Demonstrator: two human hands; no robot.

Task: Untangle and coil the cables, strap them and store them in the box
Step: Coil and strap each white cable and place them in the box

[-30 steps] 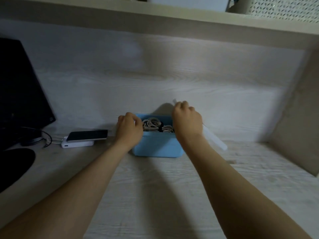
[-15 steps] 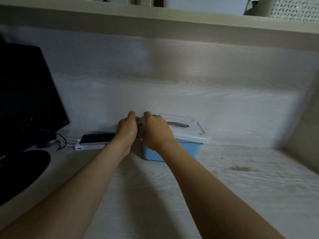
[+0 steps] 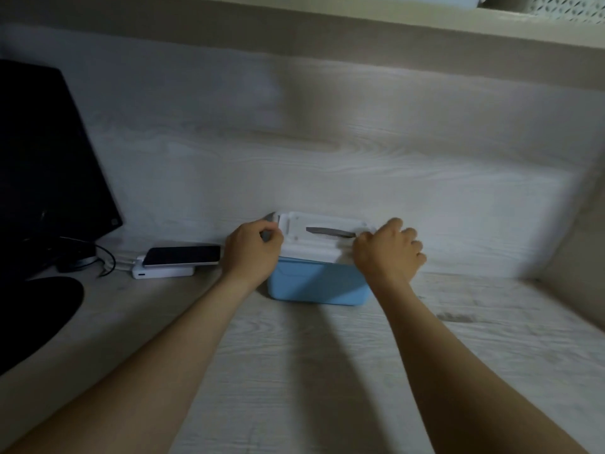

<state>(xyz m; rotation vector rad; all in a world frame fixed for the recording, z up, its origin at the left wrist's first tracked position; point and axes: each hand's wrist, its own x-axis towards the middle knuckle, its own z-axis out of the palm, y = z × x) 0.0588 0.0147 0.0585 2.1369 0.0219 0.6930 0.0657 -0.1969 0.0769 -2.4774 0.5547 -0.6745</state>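
Both hands have spread apart since half a second ago, when they were bunched together at the left end of the lid; one now sits at each end. A second ago the box stood open with coiled cables showing inside and the lid tilted behind it; now the white lid (image 3: 313, 239) lies flat on top of the blue box (image 3: 316, 283) and hides whatever is in it.

The left hand (image 3: 252, 249) curls over the lid's left end, fingers bent around the edge there. The right hand (image 3: 389, 250) presses on the right end, fingers folded over the edge and out of sight beyond it; whether they pinch anything there cannot be told. A grey handle (image 3: 330, 232) lies flat along the lid between the two hands.

The box stands toward the back edge of a pale wood-grain desk (image 3: 294, 371), close against the back panel (image 3: 327, 158) of the same finish. A shelf (image 3: 360, 37) runs overhead and a side panel closes the right end. The light is dim.

Near the back left, one phone (image 3: 183, 255) rests on one white power bank (image 3: 163, 271), just beside the left hand. Further left stands one dark monitor (image 3: 42, 158), with thin cables (image 3: 104, 260) at its foot.

Counted: one box, one lid, one phone, two hands.
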